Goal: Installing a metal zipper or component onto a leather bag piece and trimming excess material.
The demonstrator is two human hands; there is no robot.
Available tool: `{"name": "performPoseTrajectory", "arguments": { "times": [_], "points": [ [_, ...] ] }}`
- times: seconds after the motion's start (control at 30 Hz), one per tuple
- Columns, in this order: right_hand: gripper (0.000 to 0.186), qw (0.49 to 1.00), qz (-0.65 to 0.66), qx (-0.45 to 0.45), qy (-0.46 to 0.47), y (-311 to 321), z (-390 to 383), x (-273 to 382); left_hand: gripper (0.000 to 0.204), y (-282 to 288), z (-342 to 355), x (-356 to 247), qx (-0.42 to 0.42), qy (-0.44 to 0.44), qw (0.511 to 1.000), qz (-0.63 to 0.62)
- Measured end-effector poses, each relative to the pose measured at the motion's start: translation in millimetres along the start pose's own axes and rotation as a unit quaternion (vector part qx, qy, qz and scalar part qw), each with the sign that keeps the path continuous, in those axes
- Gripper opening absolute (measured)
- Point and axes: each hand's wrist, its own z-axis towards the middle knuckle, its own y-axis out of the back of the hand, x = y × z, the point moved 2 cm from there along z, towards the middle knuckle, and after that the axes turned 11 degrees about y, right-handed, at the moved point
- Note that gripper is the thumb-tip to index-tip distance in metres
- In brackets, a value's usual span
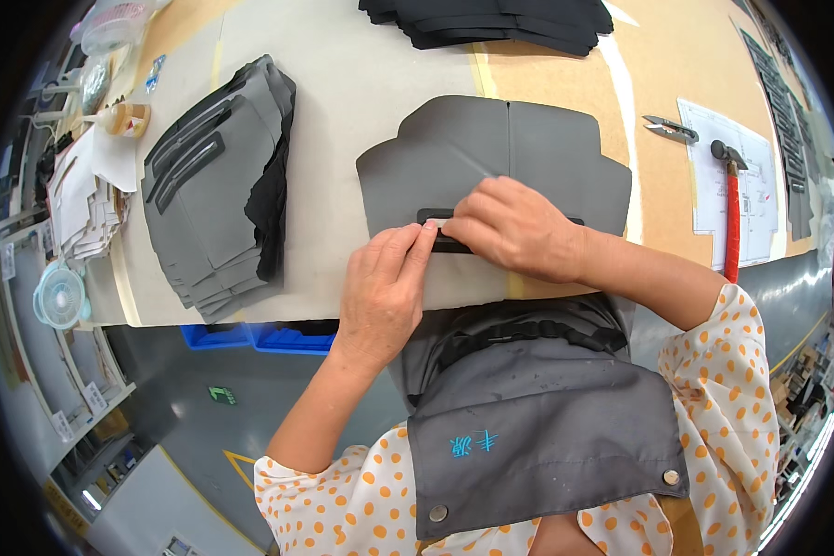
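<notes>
A grey sheet panel (491, 139) with stepped corners lies flat in front of me, marked by a line down its middle. Along its near edge is a long black frame-like trim piece (452, 246), mostly covered by my hands. My left hand (385, 283) presses its fingertips together at the trim's left end, beside a small whitish bit (438, 222). Closed in a pinch, my right hand (514, 227) bears on the same trim. A thin pale strip (473, 161), blurred, sticks out from its far side; whether it is tape or a tool is unclear.
Left of the panel is a stack of grey pieces (208, 204) with black trims on top. Black pieces (500, 23) are piled at the far edge. On the right are thread snips (671, 130), a red-handled hammer (732, 208) and a paper drawing (709, 218). Blue bins (292, 339) sit below.
</notes>
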Motion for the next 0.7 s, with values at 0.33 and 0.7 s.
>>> {"name": "performPoseTrajectory", "arguments": {
  "times": [0.33,0.7],
  "points": [
    [0.024,0.970,0.161,-0.021,-0.180,14,-10,-2,0.055,-6,-7,-3,-0.025,0.034,0.999,0.008],
    [0.039,0.994,0.078,-0.011,-0.070,15,-19,0,0.055,-3,-6,-5,0.005,0.014,0.999,0.043]
  ]
}}
